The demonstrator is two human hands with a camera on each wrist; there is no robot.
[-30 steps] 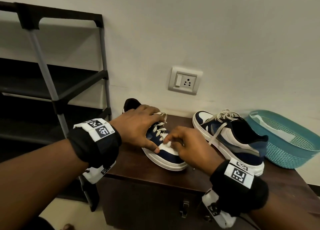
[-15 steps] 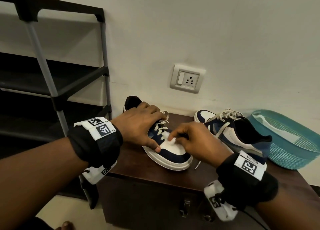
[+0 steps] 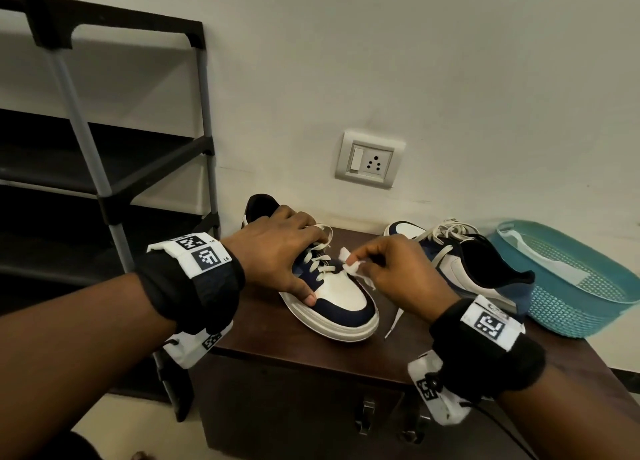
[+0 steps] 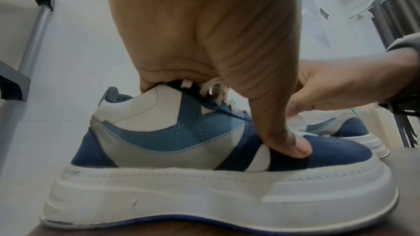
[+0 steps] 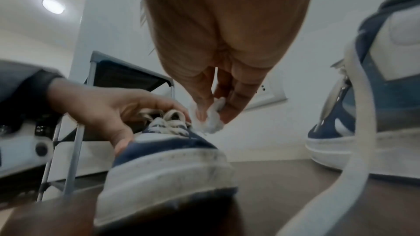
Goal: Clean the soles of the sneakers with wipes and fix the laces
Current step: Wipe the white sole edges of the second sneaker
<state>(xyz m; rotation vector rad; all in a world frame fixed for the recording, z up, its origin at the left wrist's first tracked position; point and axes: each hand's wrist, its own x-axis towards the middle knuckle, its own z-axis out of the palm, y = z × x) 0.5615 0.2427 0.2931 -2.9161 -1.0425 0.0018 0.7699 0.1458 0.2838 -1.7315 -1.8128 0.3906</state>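
- Left hand (image 3: pixel 277 252) is clamped over the near sneaker (image 3: pixel 332 297) on the bench (image 3: pixel 311 355), fingers curled across the laces (image 3: pixel 320 265), thumb pressed on the navy side panel.
- Right hand (image 3: pixel 391 272) pinches a crumpled white wipe (image 3: pixel 349 264) just above the toe; wiping looks to be still underway.
- That sneaker's white sole (image 5: pixel 163 170) shows grey scuffs at the toe, so cleaning isn't done.
- Far sneaker (image 3: pixel 460 265) sits to the right, beside a teal basket (image 3: pixel 581 286); one lace (image 3: pixel 394 321) trails loose onto the bench, so the lace fix remains.
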